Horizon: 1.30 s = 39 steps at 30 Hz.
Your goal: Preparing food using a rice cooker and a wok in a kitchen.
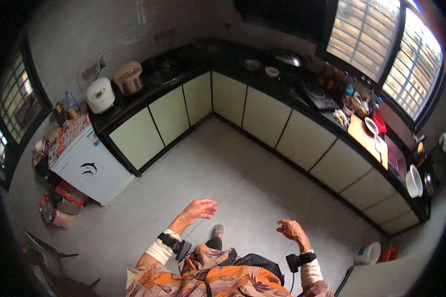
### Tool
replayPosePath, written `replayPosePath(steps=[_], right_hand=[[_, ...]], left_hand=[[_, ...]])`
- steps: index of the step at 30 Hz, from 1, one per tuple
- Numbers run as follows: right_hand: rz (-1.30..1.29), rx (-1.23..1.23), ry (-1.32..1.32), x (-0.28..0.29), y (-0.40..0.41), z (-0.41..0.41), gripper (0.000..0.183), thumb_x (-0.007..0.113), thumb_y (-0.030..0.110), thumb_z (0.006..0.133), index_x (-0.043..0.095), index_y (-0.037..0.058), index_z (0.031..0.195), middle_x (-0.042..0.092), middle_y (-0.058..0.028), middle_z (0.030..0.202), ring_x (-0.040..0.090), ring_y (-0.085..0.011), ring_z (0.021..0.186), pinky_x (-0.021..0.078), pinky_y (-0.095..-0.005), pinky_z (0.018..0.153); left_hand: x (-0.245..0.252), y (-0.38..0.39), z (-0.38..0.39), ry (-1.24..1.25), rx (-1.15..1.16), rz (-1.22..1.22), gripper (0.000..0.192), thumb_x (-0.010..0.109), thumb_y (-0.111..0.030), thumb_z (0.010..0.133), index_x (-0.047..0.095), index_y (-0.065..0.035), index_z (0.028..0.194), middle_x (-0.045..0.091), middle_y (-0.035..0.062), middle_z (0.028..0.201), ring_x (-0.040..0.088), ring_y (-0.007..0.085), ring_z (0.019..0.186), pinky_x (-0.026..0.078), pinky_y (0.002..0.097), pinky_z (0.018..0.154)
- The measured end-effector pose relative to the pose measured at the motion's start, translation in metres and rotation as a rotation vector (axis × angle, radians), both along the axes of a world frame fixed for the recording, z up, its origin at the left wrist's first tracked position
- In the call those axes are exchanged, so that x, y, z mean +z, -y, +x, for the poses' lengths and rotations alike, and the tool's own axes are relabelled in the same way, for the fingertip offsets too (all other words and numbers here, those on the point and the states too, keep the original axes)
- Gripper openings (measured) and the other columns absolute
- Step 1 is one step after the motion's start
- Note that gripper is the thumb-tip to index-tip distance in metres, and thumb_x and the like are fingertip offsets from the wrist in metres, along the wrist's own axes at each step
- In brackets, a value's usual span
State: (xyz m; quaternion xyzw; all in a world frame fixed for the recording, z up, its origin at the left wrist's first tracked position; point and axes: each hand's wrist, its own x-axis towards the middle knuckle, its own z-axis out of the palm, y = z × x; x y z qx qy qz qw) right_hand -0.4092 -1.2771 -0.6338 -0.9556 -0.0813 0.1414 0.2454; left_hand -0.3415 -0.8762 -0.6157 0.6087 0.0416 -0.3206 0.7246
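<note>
My left hand (200, 210) hangs in the air over the grey tiled floor (208, 163), fingers loosely spread, with nothing in it. My right hand (291, 229) is also raised above the floor; its fingers bend loosely and no object shows in them. Each wrist wears a strapped black device. Both hands are well apart from the counter. Below them a shoe (218, 230) stands on the tiles. Ahead runs an L-shaped black countertop (290, 94) over pale cabinet doors (265, 117).
A white rice cooker (100, 95) and a brown cooker (128, 78) stand left, beside a low white refrigerator (87, 167). On the right counter lie a cutting board (360, 135), a knife (378, 147) and a white basin (414, 182). A white bucket (368, 253) stands at lower right.
</note>
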Motion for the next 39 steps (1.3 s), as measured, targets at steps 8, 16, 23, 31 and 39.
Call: replayPosePath(steps=[8, 16, 23, 31, 39], right_hand=[[-0.053, -0.044, -0.143, -0.034, 0.067, 0.133, 0.033, 0.066, 0.017, 0.078, 0.059, 0.0042, 0.107, 0.066, -0.0143, 0.090, 0.064, -0.0204, 0.080, 0.0513, -0.0317, 0.071], [0.032, -0.559, -0.335, -0.021, 0.162, 0.139, 0.032, 0.068, 0.025, 0.075, 0.064, 0.0065, 0.101, 0.066, -0.0155, 0.088, 0.065, -0.0262, 0.082, 0.0506, -0.0348, 0.072], [0.067, -0.436, -0.101, -0.043, 0.253, 0.295, 0.033, 0.067, 0.026, 0.077, 0.063, 0.0016, 0.098, 0.066, -0.0150, 0.091, 0.065, -0.0263, 0.082, 0.0509, -0.0345, 0.070], [0.825, -0.275, -0.052, -0.013, 0.213, 0.531, 0.033, 0.058, 0.022, 0.084, 0.056, -0.0003, 0.108, 0.067, -0.0121, 0.092, 0.065, -0.0232, 0.083, 0.0504, -0.0320, 0.071], [0.136, 0.006, -0.111, 0.007, 0.164, 0.655, 0.033, 0.062, 0.022, 0.079, 0.058, 0.0044, 0.107, 0.062, -0.0176, 0.098, 0.059, -0.0338, 0.088, 0.0481, -0.0380, 0.075]], left_hand=[[-0.013, 0.051, 0.208, -0.094, -0.001, -0.036, 0.028, 0.054, -0.023, 0.090, 0.054, -0.0014, 0.108, 0.063, 0.0102, 0.094, 0.063, 0.0192, 0.084, 0.054, 0.0313, 0.070], [0.010, 0.200, 0.380, -0.018, -0.151, -0.119, 0.027, 0.057, -0.024, 0.088, 0.057, -0.0019, 0.104, 0.063, 0.0102, 0.093, 0.063, 0.0179, 0.081, 0.054, 0.0298, 0.069], [0.031, 0.277, 0.492, -0.018, -0.188, -0.079, 0.030, 0.057, -0.025, 0.088, 0.056, -0.0018, 0.107, 0.062, 0.0113, 0.094, 0.063, 0.0187, 0.081, 0.054, 0.0316, 0.069], [0.010, 0.237, 0.658, -0.063, 0.230, -0.177, 0.054, 0.063, -0.038, 0.082, 0.041, -0.0032, 0.118, 0.061, 0.0139, 0.092, 0.062, 0.0235, 0.080, 0.054, 0.0367, 0.066], [-0.024, 0.218, 0.886, -0.165, 0.414, -0.322, 0.056, 0.065, -0.046, 0.078, 0.045, -0.0021, 0.106, 0.055, 0.0101, 0.082, 0.059, 0.0236, 0.074, 0.054, 0.0373, 0.060]])
